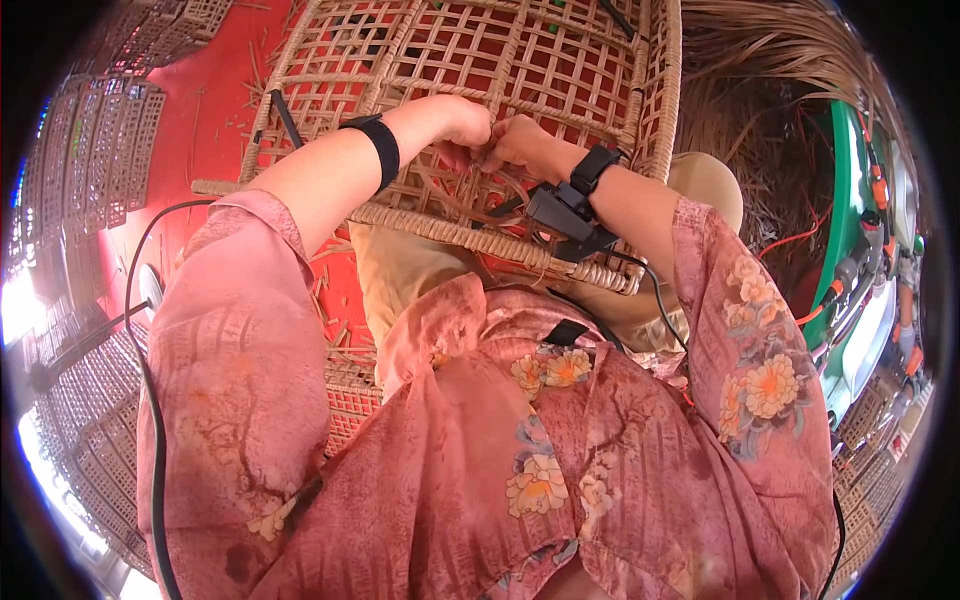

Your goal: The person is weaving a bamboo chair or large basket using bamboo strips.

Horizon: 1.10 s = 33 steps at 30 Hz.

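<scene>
A large woven cane basket with an open lattice lies tilted against my lap. My left hand and my right hand meet at the middle of its lattice, just above the thick braided rim. Both pinch thin cane strips that curl loose below the fingers. A black band circles each wrist, and a small black device with a cable hangs under the right wrist. The fingertips are partly hidden in the weave.
Red floor strewn with cane scraps lies to the left. Stacks of woven lattice panels line the far left. A heap of dry cane fibre sits at the upper right, with a green machine and wires beside it.
</scene>
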### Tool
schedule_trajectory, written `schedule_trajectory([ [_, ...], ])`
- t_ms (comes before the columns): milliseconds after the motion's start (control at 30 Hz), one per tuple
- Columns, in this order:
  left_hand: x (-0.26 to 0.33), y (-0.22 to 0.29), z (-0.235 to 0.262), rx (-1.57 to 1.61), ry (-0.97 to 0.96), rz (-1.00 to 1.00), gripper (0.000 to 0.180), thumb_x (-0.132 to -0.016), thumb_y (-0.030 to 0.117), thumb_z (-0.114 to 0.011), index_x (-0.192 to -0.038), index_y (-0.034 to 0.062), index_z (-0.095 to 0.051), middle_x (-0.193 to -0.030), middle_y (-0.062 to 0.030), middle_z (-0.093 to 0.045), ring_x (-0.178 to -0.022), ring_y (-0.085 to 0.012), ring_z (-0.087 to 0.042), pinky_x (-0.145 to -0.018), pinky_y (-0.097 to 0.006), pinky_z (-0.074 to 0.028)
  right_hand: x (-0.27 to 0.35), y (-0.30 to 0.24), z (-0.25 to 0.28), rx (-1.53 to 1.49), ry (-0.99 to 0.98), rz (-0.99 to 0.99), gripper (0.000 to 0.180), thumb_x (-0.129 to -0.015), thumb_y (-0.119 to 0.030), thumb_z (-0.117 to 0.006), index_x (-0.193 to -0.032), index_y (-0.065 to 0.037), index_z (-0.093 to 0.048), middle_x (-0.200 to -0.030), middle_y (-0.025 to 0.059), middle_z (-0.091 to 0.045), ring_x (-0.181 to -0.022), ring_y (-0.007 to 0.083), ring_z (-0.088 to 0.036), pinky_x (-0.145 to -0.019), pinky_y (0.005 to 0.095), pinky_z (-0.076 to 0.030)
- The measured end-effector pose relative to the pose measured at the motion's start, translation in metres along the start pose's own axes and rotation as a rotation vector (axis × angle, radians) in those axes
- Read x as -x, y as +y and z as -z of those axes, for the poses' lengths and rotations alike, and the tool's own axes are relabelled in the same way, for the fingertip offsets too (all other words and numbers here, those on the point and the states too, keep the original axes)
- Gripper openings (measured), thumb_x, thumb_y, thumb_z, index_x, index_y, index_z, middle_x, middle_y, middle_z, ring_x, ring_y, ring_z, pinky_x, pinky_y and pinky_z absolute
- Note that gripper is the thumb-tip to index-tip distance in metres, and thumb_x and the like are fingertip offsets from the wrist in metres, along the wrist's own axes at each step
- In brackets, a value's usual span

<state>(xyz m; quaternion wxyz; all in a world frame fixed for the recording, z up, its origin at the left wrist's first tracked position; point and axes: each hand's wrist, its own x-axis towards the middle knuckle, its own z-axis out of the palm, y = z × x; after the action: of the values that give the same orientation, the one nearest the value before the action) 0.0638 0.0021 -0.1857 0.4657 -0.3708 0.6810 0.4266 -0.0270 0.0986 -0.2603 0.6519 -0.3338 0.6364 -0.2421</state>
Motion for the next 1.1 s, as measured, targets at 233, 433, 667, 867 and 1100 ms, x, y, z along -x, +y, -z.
schedule_trajectory([
  [233, 0.002, -0.015, -0.009, 0.362, 0.081, -0.012, 0.021, -0.085, 0.014, -0.056, -0.097, -0.0013, -0.064, -0.086, -0.0138, -0.068, -0.071, -0.0221, -0.068, -0.059, -0.031, -0.057, 0.003, -0.003, 0.001, 0.056, 0.033, 0.015, 0.018, -0.061, 0.008, -0.074, -0.069, -0.001, -0.061, -0.064, 0.0065, -0.061, -0.054, 0.0142, -0.058, -0.046, 0.0282, -0.045],
  [433, 0.041, -0.009, -0.01, -0.403, 0.057, 0.114, 0.023, -0.08, 0.012, -0.055, -0.095, -0.0009, -0.067, -0.087, -0.0165, -0.068, -0.076, -0.0265, -0.068, -0.063, -0.039, -0.055, 0.033, -0.027, -0.002, -0.141, -0.024, -0.087, 0.013, -0.067, 0.001, -0.071, -0.072, 0.0, -0.059, -0.069, 0.0061, -0.06, -0.062, 0.0161, -0.061, -0.053, 0.0298, -0.051],
  [667, 0.03, -0.043, -0.006, -0.827, 0.051, -0.034, 0.026, -0.074, 0.01, -0.061, -0.098, 0.0002, -0.068, -0.09, -0.0183, -0.067, -0.082, -0.0281, -0.066, -0.07, -0.038, -0.054, 0.037, -0.029, -0.005, -0.342, -0.096, -0.094, 0.013, -0.077, -0.012, -0.069, -0.08, -0.002, -0.062, -0.082, 0.0046, -0.061, -0.078, 0.0142, -0.06, -0.068, 0.0266, -0.052],
  [867, -0.007, -0.039, -0.009, 0.123, 0.005, -0.085, 0.024, -0.078, 0.0, -0.062, -0.1, 0.0078, -0.062, -0.087, -0.0071, -0.066, -0.078, -0.0162, -0.066, -0.062, -0.032, -0.054, 0.033, -0.021, -0.007, -0.441, -0.209, -0.05, 0.011, -0.08, -0.011, -0.067, -0.088, -0.003, -0.064, -0.087, 0.0031, -0.062, -0.079, 0.0123, -0.06, -0.071, 0.0261, -0.052],
  [1100, -0.013, -0.045, -0.009, 0.394, -0.119, -0.041, 0.024, -0.076, -0.001, -0.064, -0.097, 0.0101, -0.061, -0.081, -0.0023, -0.063, -0.07, -0.0135, -0.063, -0.058, -0.028, -0.053, 0.025, -0.009, -0.006, -0.602, -0.278, -0.062, 0.011, -0.081, -0.005, -0.064, -0.091, -0.002, -0.063, -0.089, 0.0049, -0.064, -0.081, 0.0144, -0.061, -0.075, 0.0276, -0.051],
])
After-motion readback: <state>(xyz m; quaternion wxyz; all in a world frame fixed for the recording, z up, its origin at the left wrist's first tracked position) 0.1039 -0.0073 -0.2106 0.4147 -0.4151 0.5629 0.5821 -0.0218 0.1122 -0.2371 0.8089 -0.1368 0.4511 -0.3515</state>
